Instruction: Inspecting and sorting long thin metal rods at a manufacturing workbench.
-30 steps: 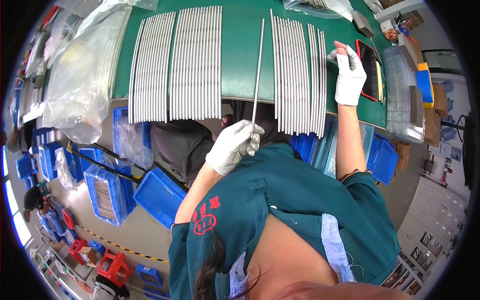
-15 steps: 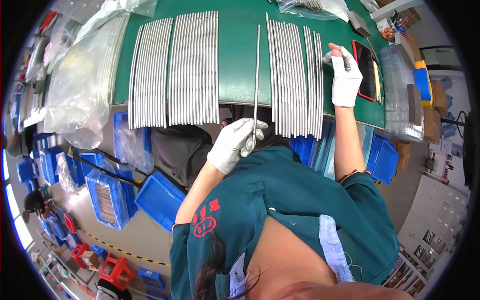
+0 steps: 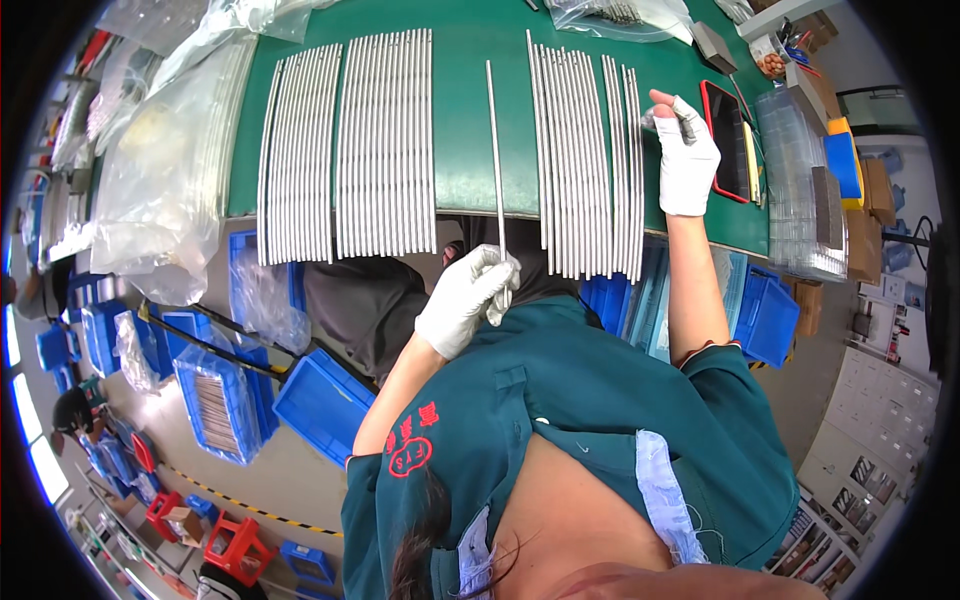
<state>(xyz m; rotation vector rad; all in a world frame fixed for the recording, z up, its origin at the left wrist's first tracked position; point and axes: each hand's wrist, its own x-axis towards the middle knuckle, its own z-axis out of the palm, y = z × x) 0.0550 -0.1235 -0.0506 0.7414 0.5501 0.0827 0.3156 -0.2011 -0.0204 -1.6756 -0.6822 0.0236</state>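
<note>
My left hand [image 3: 468, 297], in a white glove, pinches the near end of a thin metal rod [image 3: 497, 160]. That rod points away from me over the green table [image 3: 480, 120], its far end leaning a little left. My right hand [image 3: 688, 165], gloved with bare fingertips, is raised at the right, its fingers bent together around a small pale bit too indistinct to name. Between the hands lie rows of similar rods [image 3: 575, 160], with a few rods [image 3: 632, 180] nearest my right hand. Two more rows, rods [image 3: 300, 155] and rods [image 3: 387, 145], lie on the left.
Right of my right hand lies a red-edged phone [image 3: 727, 140], with clear plastic trays [image 3: 795, 180] beyond. Plastic bags [image 3: 160, 170] cover the table's left end. A grey block [image 3: 713, 47] sits at the back. Blue bins [image 3: 322, 405] stand below on the left.
The held rod's far end has swung left, and my left hand has shifted slightly toward me. My right hand has barely moved.
</note>
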